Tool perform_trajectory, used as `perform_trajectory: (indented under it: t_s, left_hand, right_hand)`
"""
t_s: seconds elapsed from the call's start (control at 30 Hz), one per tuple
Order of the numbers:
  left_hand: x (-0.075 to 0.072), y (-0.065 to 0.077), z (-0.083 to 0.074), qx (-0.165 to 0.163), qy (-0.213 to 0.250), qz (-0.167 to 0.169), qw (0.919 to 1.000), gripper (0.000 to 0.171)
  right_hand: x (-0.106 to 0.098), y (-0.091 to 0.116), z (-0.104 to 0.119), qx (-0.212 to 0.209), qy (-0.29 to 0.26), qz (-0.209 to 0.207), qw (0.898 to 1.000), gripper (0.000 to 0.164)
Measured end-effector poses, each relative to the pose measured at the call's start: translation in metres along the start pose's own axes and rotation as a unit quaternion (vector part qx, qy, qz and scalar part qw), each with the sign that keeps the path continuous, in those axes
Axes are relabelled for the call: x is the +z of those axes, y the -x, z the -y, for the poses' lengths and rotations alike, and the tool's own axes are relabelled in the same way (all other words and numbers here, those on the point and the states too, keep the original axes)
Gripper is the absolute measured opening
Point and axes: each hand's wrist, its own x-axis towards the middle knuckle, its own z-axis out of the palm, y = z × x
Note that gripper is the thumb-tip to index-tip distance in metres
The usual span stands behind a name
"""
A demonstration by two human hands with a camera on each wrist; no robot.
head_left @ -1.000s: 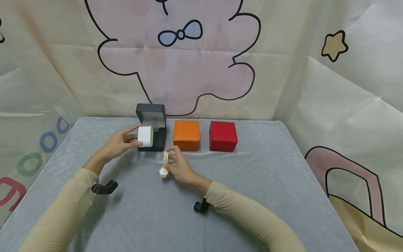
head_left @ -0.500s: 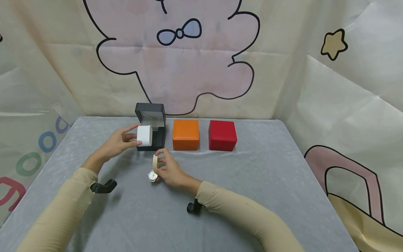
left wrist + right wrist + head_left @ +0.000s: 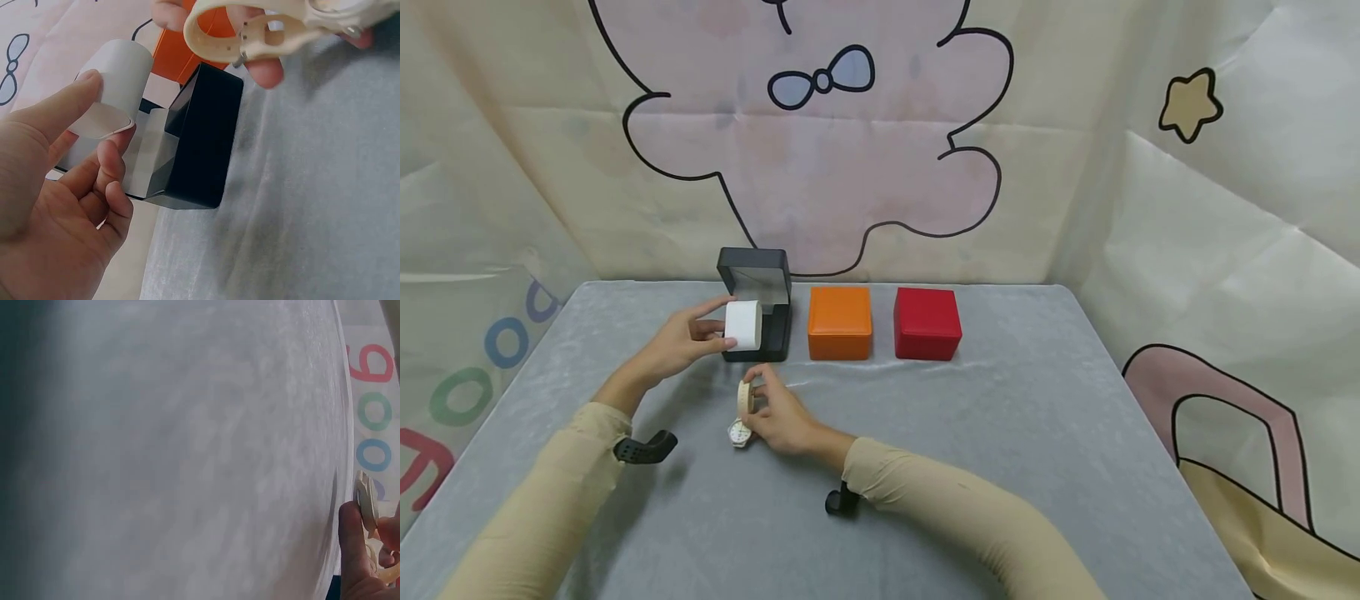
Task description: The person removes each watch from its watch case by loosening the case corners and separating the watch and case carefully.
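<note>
My left hand holds a white watch cushion between thumb and fingers, in front of an open black watch box. In the left wrist view the cushion is a hollow rounded sleeve, and the box stands behind it with its grey lining showing. My right hand pinches a cream wristwatch by its strap, dial hanging low on the left. The buckled strap forms a loop in the left wrist view. At the right wrist view's edge, part of the watch shows between fingers.
An orange box and a red box, both closed, stand in a row to the right of the black one. A grey cloth covers the table. Printed curtains hang behind and at the sides.
My right hand has moved left and a little toward me with the watch, from before the orange box to below the black box. The left hand keeps its hold on the cushion.
</note>
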Motion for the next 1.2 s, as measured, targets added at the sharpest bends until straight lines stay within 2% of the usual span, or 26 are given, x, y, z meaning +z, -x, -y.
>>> perform_trajectory:
  t_s: [0.37, 0.53, 0.67, 0.83, 1.07, 1.2]
  left_hand:
    - [-0.002, 0.001, -0.001, 0.007, 0.009, -0.002, 0.9999, 0.076]
    - [-0.002, 0.001, 0.000, 0.013, 0.017, -0.001, 0.9998, 0.076]
    - [-0.002, 0.000, 0.000, 0.015, 0.014, -0.002, 0.9998, 0.076]
    - [-0.003, 0.001, -0.001, 0.006, 0.015, -0.002, 0.9999, 0.077]
    - [-0.002, 0.001, -0.004, 0.016, 0.022, 0.003, 0.9996, 0.077]
    - [-0.002, 0.001, -0.004, 0.017, 0.020, 0.002, 0.9997, 0.077]
  right_hand:
    - [0.013, -0.001, 0.001, -0.032, 0.106, 0.015, 0.994, 0.046]
    - [0.012, 0.000, 0.002, -0.062, 0.176, 0.014, 0.982, 0.046]
    - [0.010, 0.000, 0.003, -0.064, 0.225, 0.006, 0.972, 0.048]
    - [0.008, -0.004, 0.002, -0.059, 0.243, 0.009, 0.968, 0.049]
    - [0.006, -0.009, 0.003, -0.070, 0.301, 0.004, 0.951, 0.051]
    - [0.003, -0.010, 0.004, -0.065, 0.297, 0.003, 0.953, 0.054]
